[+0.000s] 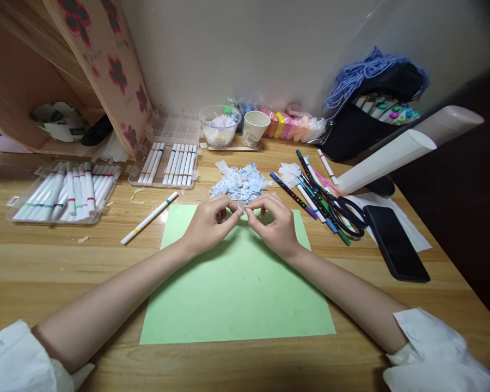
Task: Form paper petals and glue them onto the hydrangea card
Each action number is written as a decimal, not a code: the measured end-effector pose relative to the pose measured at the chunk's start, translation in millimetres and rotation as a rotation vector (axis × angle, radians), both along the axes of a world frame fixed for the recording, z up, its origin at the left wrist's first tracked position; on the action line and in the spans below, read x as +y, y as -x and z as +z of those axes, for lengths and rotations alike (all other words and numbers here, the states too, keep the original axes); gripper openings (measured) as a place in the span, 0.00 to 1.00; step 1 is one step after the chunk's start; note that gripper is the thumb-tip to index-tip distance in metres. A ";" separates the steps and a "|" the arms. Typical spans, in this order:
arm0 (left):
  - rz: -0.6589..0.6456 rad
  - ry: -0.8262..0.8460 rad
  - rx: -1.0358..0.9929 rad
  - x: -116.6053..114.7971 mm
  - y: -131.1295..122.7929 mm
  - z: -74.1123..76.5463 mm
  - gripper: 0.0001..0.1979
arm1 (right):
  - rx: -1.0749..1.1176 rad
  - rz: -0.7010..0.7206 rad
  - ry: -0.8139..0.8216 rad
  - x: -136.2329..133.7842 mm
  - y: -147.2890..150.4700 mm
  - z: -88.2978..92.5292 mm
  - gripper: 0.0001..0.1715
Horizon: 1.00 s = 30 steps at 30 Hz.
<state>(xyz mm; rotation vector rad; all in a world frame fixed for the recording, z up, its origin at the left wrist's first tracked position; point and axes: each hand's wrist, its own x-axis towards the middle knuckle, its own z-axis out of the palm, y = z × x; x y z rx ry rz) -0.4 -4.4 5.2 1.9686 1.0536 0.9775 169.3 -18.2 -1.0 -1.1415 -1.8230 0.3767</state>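
My left hand (211, 224) and my right hand (275, 224) meet fingertip to fingertip over the far edge of a light green sheet of paper (237, 294). Between the pinched fingers of both is a small whitish paper scrap (242, 208), mostly covered by the fingertips. Just beyond the hands lies a heap of blue and white paper scraps (243, 182). A smaller pile of white scraps (289, 173) sits to its right. Both wrists rest near or just over the green sheet.
Left are a loose white marker (149, 218) and two marker cases (57, 220) (163, 184). Behind stand a clear bowl (219, 130) and a paper cup (255, 129). Right lie several pens (294, 195), black-handled scissors (349, 216), a phone (396, 245) and a white paper tube (386, 160).
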 end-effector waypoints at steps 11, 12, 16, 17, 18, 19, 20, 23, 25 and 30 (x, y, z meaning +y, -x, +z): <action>0.027 0.002 0.038 1.1 0.7 -0.3 0.08 | 0.219 -0.102 0.239 13.5 -7.3 -6.6 0.07; 0.031 0.001 0.039 1.1 0.7 -0.1 0.08 | 0.236 -0.113 0.248 14.4 -7.5 -7.1 0.07; 0.053 -0.001 0.048 1.1 0.9 0.2 0.08 | 0.314 -0.151 0.305 20.8 -11.5 -10.9 0.09; 0.053 0.000 0.048 1.0 0.9 0.0 0.08 | 0.312 -0.163 0.308 23.0 -13.3 -11.8 0.09; 0.053 0.002 0.047 0.9 0.9 -0.1 0.09 | 0.291 -0.180 0.297 25.1 -15.3 -12.3 0.09; 0.050 0.005 0.046 0.9 1.0 -0.3 0.09 | 0.256 -0.202 0.268 26.9 -17.1 -12.4 0.08; 0.046 0.007 0.044 0.8 1.1 -0.4 0.09 | 0.216 -0.230 0.223 28.0 -18.7 -11.8 0.08; 0.030 0.014 0.040 0.8 1.3 -0.3 0.09 | 0.125 -0.238 0.087 26.2 -19.5 -7.3 0.13; 0.018 0.015 0.044 0.9 1.4 0.0 0.09 | 0.082 -0.095 0.089 21.1 -16.2 -3.2 0.10; -0.006 0.010 0.072 1.1 1.3 2.0 0.11 | 0.032 0.177 0.129 15.5 -8.7 4.3 0.09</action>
